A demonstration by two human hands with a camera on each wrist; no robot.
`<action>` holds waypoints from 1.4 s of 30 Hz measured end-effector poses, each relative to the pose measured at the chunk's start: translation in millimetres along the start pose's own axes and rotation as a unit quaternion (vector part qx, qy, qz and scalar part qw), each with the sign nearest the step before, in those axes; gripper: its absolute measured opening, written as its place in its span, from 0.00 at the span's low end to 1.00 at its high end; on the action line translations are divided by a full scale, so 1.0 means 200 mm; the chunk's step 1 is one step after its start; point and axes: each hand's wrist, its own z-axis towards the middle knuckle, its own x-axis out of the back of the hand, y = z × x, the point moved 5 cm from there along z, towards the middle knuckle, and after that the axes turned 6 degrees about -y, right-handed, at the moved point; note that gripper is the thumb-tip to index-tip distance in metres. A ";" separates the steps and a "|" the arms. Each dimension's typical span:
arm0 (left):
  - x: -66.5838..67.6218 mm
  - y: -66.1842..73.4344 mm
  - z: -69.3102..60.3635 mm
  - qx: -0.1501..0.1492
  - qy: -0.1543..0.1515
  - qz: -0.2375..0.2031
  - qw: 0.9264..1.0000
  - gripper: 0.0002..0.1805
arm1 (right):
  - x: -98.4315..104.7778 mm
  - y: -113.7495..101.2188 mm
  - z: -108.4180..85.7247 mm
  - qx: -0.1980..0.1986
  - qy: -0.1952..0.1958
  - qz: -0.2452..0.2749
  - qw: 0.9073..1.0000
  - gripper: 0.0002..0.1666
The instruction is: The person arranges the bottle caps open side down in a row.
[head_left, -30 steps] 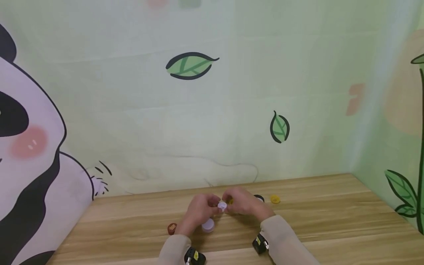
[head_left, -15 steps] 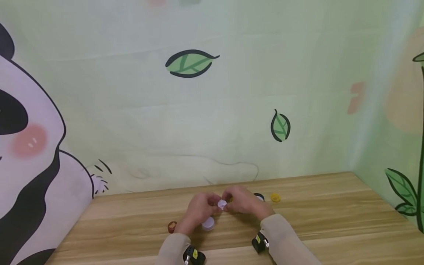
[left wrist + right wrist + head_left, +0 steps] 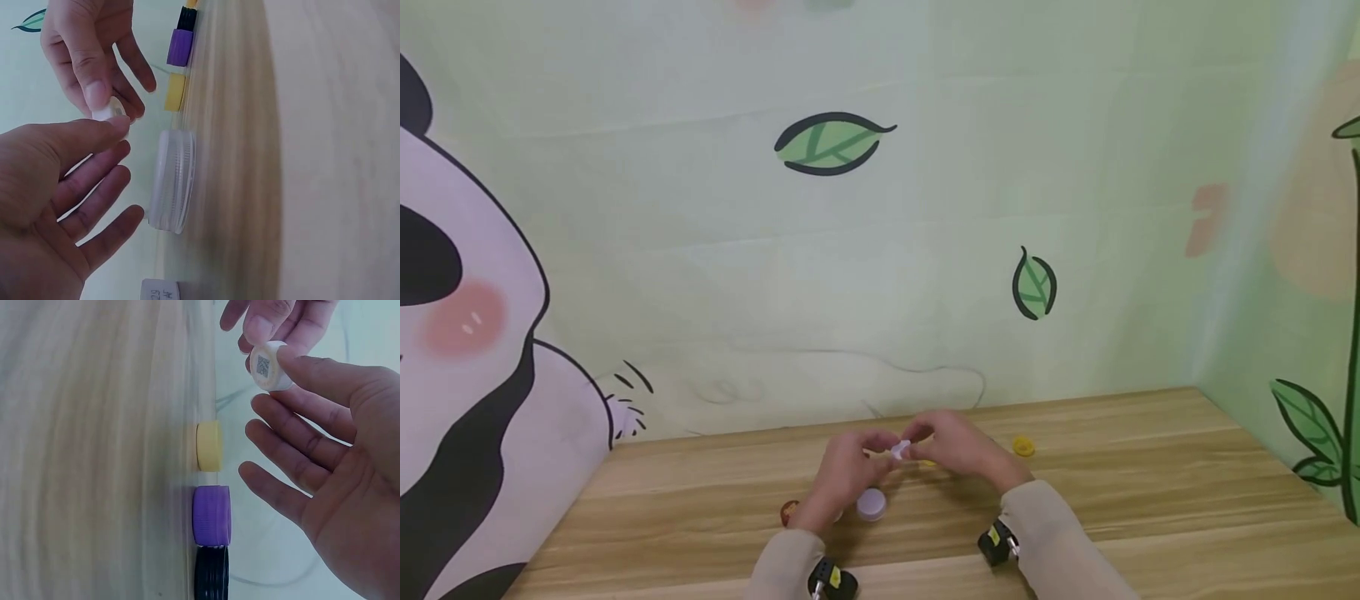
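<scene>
Between my two hands, above the table, is a small white bottle cap (image 3: 900, 450). A square printed code shows on the face of the cap (image 3: 265, 366) in the right wrist view. My left hand (image 3: 847, 468) pinches it from the left, thumb against finger, while the other fingers spread loosely. From the right, my right hand (image 3: 958, 450) pinches the same cap with thumb and fingertips. Just under the right hand a yellow cap (image 3: 210, 446) lies on the table, partly hidden in the head view. A whitish, ribbed round lid (image 3: 172, 181) sits below the left hand.
A purple cap (image 3: 211, 515) and a black cap (image 3: 211, 574) stand in line near the right hand. Farther right is another yellow cap (image 3: 1023, 447). Beside the left wrist lies a red-brown cap (image 3: 788, 512). A patterned cloth wall rises behind the wooden table (image 3: 1112, 467).
Both hands have lifted slightly, carrying the white cap. The cap has turned from showing its round face to the head camera to a more edge-on pose.
</scene>
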 end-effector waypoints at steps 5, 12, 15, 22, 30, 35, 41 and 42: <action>0.00 0.01 0.00 -0.012 0.003 0.011 1.000 0.06 | 0.00 0.02 -0.01 -0.011 0.002 0.012 1.000 0.07; 0.00 0.02 -0.01 -0.022 -0.003 0.012 1.000 0.03 | 0.01 0.01 -0.03 -0.011 0.007 0.030 0.999 0.07; 0.00 0.02 -0.01 -0.022 -0.006 0.001 1.000 0.03 | 0.01 0.01 -0.04 -0.008 0.010 0.037 0.999 0.06; 0.00 0.03 -0.02 -0.033 -0.007 -0.004 0.999 0.05 | 0.03 0.01 -0.04 -0.002 0.014 0.044 0.999 0.04; 0.00 0.04 -0.03 -0.037 -0.006 -0.005 0.999 0.07 | 0.02 0.01 -0.04 -0.004 0.011 0.055 0.998 0.05; 0.00 0.05 -0.03 -0.037 -0.008 -0.007 0.999 0.12 | 0.01 0.01 -0.04 -0.002 0.010 0.063 0.998 0.05; 0.00 0.06 -0.02 -0.055 -0.005 0.006 0.998 0.19 | 0.02 0.02 -0.04 -0.003 0.015 0.068 0.998 0.04; 0.00 0.06 -0.02 -0.054 -0.005 0.008 0.998 0.19 | 0.02 0.02 -0.04 -0.004 0.015 0.070 0.997 0.04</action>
